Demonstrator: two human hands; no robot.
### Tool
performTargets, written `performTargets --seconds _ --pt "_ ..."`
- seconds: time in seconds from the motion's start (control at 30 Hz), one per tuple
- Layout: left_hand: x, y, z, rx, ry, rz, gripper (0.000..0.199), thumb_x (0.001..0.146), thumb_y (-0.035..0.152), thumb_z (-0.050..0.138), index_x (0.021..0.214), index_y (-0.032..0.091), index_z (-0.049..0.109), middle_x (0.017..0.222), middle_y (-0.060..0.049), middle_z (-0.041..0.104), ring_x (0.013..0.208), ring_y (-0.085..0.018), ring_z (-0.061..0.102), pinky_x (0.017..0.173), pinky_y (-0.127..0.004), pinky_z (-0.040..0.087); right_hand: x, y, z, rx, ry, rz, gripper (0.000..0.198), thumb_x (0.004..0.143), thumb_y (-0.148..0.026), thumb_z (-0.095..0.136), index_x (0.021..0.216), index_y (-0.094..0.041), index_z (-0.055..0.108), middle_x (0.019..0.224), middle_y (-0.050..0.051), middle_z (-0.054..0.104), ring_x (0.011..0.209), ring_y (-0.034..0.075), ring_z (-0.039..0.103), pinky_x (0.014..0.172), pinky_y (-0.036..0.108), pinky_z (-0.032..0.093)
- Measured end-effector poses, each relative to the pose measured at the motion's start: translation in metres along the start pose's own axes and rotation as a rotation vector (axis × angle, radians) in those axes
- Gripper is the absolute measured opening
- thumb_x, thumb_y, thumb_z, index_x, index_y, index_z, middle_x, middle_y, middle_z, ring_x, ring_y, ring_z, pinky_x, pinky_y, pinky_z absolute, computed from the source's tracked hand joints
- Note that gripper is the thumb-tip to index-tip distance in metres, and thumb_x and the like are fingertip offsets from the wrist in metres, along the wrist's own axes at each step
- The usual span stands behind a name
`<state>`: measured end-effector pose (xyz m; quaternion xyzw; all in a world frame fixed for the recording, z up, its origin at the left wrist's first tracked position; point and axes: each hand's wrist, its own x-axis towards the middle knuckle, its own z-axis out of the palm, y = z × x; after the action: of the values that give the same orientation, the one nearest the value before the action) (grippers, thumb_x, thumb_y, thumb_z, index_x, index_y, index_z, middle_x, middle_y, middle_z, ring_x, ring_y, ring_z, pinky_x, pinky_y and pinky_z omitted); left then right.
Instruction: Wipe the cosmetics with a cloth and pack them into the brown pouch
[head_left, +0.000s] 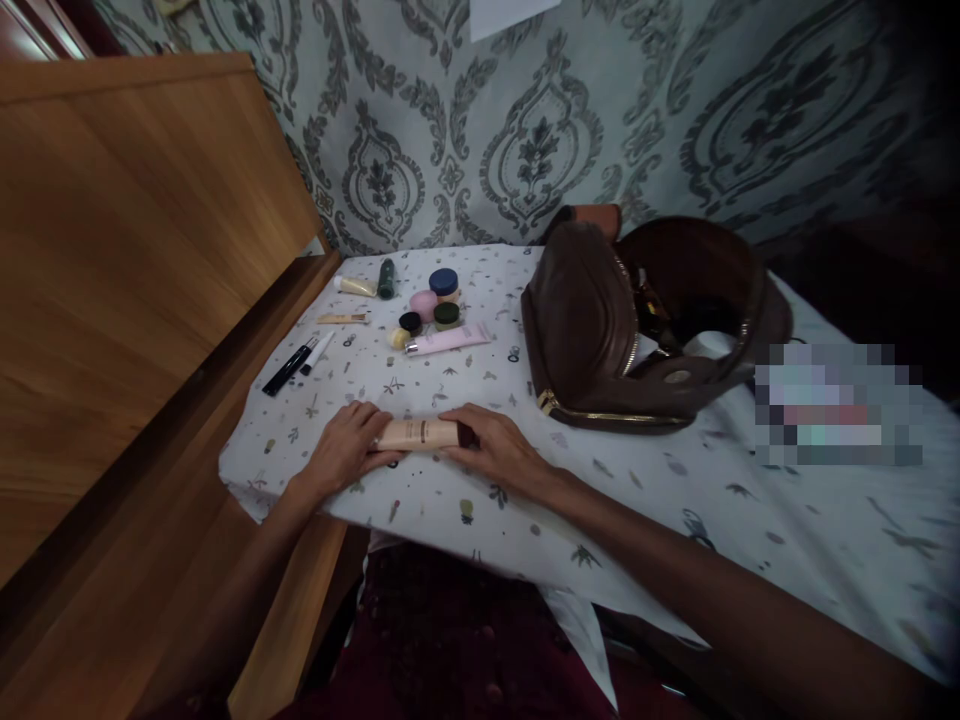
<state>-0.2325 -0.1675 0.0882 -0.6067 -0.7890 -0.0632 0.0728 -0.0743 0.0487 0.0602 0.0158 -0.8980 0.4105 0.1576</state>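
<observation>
A beige cosmetic tube with a dark cap lies sideways just over the near part of the table. My left hand is closed on its left end. At the capped end, my right hand grips it with thumb and fingers, partly hiding the dark cap. Beyond the hands lies a pink tube with a silvery cap. Behind it stand a blue-lidded jar, a pink rounded item, a dark green-lidded jar, a small black-lidded pot and a small yellowish round item.
A brown leather bag stands unzipped on the right, with things inside. Further left lie a black stick-shaped item, a white tube, a thin tan stick, a cream tube and a green bottle. A wooden panel borders the left.
</observation>
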Motion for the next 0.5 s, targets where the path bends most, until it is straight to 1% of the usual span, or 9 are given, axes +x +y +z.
performTargets --seconds 0.13,0.3,0.4,0.5 --pt "0.009 0.000 -0.001 0.037 -0.063 0.023 0.044 0.092 0.061 0.047 0.092 0.018 0.059 0.089 -0.008 0.060 0.085 -0.025 0.055 0.075 -0.035 0.043 0.000 0.000 0.000 0.049 0.025 -0.010 0.034 0.084 -0.028 0.071 0.115 -0.017 0.063 0.096 0.007 0.067 0.084 0.019 0.062 0.078 0.035 0.050" --pt "0.025 0.002 -0.009 -0.084 -0.161 0.039 0.045 0.095 0.060 0.041 0.085 0.019 0.056 0.082 -0.005 0.061 0.078 -0.022 0.057 0.068 -0.031 0.040 0.000 0.001 0.000 0.163 0.074 -0.017 0.030 0.082 -0.026 0.072 0.110 -0.018 0.066 0.091 0.003 0.064 0.077 0.016 0.059 0.073 0.031 0.049" --pt "0.033 0.008 -0.015 -0.218 -0.195 0.045 0.042 0.093 0.059 0.047 0.084 0.020 0.056 0.077 -0.002 0.059 0.073 -0.019 0.056 0.066 -0.028 0.038 0.001 0.002 0.000 0.332 0.122 0.046 0.034 0.078 -0.029 0.075 0.110 -0.019 0.067 0.092 0.003 0.064 0.079 0.016 0.059 0.075 0.032 0.050" --pt "0.041 0.020 -0.017 -0.368 -0.198 0.006 0.037 0.088 0.057 0.056 0.080 0.020 0.053 0.070 0.003 0.053 0.064 -0.015 0.051 0.060 -0.026 0.033 0.005 0.003 0.001 0.605 0.151 0.152 0.047 0.074 -0.036 0.079 0.115 -0.019 0.063 0.096 0.003 0.066 0.086 0.017 0.062 0.081 0.035 0.052"
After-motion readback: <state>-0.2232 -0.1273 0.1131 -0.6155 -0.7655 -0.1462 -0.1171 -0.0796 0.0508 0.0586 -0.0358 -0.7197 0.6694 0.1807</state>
